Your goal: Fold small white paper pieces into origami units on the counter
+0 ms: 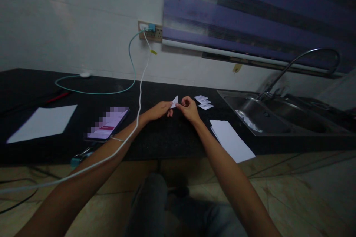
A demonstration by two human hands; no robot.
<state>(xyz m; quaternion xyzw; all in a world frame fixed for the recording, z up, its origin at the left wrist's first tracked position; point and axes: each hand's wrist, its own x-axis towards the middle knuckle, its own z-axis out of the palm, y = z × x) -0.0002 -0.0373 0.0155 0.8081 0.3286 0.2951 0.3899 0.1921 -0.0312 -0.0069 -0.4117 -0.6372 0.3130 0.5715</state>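
Note:
A small folded piece of white paper (pixel 174 101), roughly triangular, is held up just above the dark countertop. My left hand (pixel 161 110) grips its left side, fingers closed. My right hand (pixel 189 108) pinches its lower right corner between thumb and finger, with the other fingers curled. Just right of my right hand lie several small folded paper pieces (pixel 203 101), overlapping one another. Nearer the front edge is a stack of white paper sheets (pixel 232 140), partly overhanging the counter.
A white sheet (pixel 44 123) and a lit phone (pixel 108 124) lie on the left. A white cable (pixel 140 96) crosses over my left forearm from the wall socket (pixel 155 33). A teal cable (pixel 111 93) loops behind. The steel sink (pixel 250 113) and faucet (pixel 280 76) are right.

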